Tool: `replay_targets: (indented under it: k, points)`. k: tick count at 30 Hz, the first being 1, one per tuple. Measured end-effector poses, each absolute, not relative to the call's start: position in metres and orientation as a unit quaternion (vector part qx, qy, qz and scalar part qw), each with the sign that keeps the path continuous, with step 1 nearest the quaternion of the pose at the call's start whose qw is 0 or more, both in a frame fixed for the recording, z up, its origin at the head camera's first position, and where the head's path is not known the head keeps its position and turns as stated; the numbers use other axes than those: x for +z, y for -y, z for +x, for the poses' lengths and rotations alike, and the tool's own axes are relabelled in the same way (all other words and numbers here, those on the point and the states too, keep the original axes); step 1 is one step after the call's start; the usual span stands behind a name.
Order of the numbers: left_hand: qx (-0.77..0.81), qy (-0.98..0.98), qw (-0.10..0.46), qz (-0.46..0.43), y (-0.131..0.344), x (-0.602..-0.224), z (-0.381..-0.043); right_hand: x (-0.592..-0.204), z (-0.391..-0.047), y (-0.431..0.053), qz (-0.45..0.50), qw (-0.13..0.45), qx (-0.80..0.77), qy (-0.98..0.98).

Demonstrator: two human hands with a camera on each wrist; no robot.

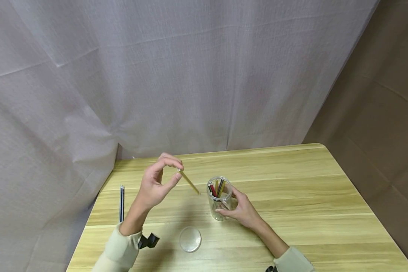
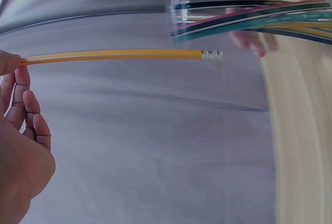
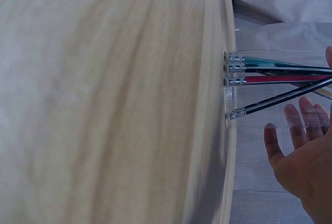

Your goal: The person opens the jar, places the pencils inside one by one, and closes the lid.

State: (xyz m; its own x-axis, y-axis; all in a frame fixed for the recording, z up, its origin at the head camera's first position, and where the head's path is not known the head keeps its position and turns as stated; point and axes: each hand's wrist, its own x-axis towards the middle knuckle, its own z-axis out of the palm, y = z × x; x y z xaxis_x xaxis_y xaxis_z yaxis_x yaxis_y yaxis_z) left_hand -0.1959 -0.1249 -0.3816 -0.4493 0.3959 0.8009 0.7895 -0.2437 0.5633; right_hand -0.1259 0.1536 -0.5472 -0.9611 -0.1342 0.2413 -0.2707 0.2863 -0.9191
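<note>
The pencil (image 1: 189,182) is in the air, to the left of the jar (image 1: 212,206) and apart from it, slanting with its silver end lower. The left hand (image 1: 156,185) pinches it at the upper end between thumb and fingers. It should be very light and stiff, and perhaps its smooth coat is a little slippery; a pinch at the end can let it swing, so nearer to the middle would be steadier. The right hand (image 1: 243,211) is curled round the jar, which holds a bundle (image 1: 220,188) of pencils. The jar looks like thin clear plastic, so I judge it light and easy to dent; its lower wall is a good place to hold. A clear lid (image 1: 190,239) lies near on the surface (image 1: 292,189). I cannot read any brand, label or writing.
</note>
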Motion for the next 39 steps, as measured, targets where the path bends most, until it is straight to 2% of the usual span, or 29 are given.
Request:
replay_targets:
  k: [16, 39]
  points:
    - [-0.697, 0.495, 0.173, -0.490, 0.106, -0.357, -0.197, -0.547, -0.126, -0.155, 0.131, 0.062, 0.582, 0.800]
    - [-0.716, 0.548, 0.100, -0.421, 0.088, -0.419, -0.185, -0.546, -0.124, -0.155, 0.135, 0.070, 0.576, 0.803]
